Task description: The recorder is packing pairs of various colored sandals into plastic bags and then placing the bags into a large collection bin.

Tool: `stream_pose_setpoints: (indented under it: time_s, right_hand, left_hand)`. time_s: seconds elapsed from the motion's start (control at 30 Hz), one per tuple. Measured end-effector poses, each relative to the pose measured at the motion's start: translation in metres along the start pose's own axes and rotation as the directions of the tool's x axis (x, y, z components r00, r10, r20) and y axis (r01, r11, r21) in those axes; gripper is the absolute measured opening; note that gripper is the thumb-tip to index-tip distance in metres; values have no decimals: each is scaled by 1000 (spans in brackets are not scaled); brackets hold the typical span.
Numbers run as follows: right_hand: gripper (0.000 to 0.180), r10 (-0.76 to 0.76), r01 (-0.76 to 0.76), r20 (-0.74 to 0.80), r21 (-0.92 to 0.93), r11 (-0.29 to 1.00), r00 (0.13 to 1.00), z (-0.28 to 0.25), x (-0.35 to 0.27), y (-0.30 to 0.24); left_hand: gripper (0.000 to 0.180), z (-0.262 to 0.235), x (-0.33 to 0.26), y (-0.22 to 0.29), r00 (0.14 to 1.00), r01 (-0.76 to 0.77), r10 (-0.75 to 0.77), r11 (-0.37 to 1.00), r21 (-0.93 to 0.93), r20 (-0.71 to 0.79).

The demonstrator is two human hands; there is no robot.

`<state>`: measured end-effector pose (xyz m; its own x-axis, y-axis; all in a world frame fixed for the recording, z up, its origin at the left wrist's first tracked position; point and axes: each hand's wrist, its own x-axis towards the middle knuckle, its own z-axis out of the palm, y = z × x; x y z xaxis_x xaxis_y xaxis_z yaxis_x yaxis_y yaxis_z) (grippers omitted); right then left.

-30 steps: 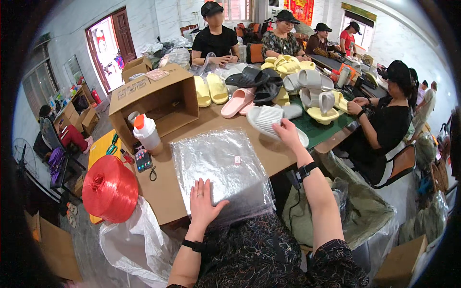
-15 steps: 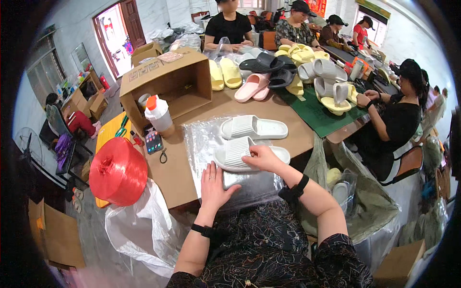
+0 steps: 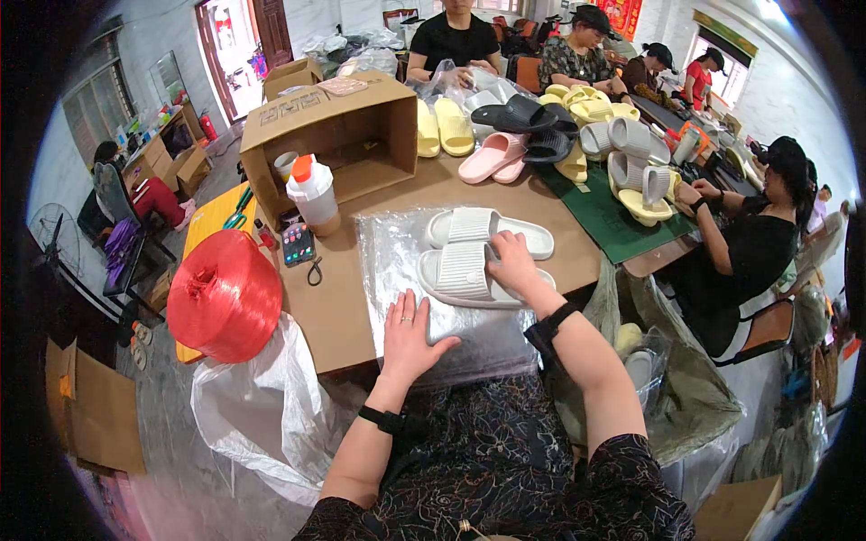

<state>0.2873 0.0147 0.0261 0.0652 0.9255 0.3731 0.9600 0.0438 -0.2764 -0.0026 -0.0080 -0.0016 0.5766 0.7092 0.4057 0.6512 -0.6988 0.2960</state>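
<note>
On the table [image 3: 336, 329], 2 white slippers [image 3: 448, 273] now sit closer, paired; right grip [image 3: 516, 261] holds 1, left grip [image 3: 412, 341] wide on plastic [image 3: 383, 261].

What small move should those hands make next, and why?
Perhaps ease the right hand off the nearer pale slipper it touches, since that lies beside the farther slipper, both at least partly on the clear plastic, where the left hand rests flat.
</note>
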Motion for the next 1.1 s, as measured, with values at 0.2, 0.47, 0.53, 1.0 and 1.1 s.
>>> stream_pose_setpoints:
  time_s: [0.2,0.47,0.53,1.0,1.1]
  right_hand:
    - [17,108,-111,-131,-12,994,985,-23,-3,-18]
    - [15,505,-113,-326,744,659,799,-54,-92,4]
    - [24,581,-14,-326,865,502,746,-61,-120,-18]
    - [35,835,-1,-11,1000,13,550,-48,-249,13]
    - [28,844,-18,-40,998,59,535,-53,-222,-17]
  left_hand:
    - [93,-2,3,1,1000,-19,18,998,-52,-15]
    - [99,-9,27,4,973,56,-70,996,70,219]
    - [99,-11,40,-3,960,91,-98,995,39,262]
    - [71,-26,30,12,963,-177,193,979,-99,187]
    - [71,-11,10,-10,972,-126,146,985,-117,182]
